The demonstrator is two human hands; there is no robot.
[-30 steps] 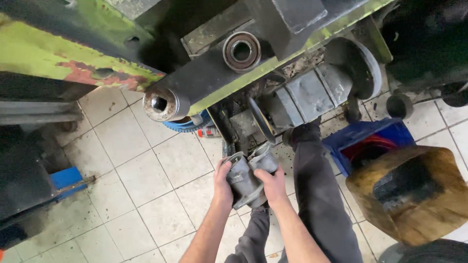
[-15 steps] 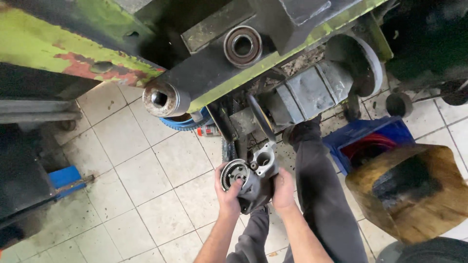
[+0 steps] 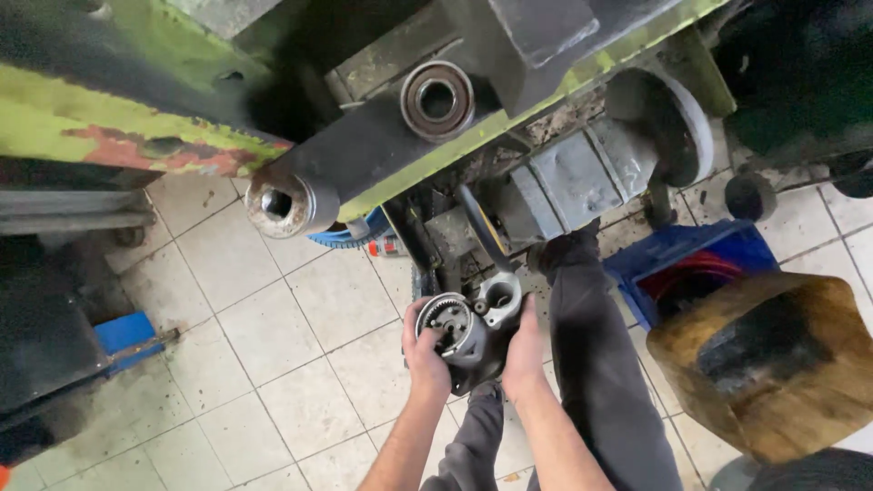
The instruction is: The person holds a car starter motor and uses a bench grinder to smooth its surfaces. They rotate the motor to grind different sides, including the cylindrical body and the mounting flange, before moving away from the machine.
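Since a second ago the gear housing (image 3: 468,332) has tilted, toothed ring facing up; left hand (image 3: 426,350) and right hand (image 3: 526,350) each grip a side, steadying it above the tiled floor (image 3: 273,364)

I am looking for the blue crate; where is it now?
In the head view the blue crate stands on the tiled floor at right, between the person's grey trouser leg and the wooden block.

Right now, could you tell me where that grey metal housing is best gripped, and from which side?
Best by its round body, from both flanks. The housing has its geared ring facing up and a smaller bore beside it, so the top offers edges, not grip. The left hand and right hand cup opposite sides below those openings, which probably spreads its weight best.
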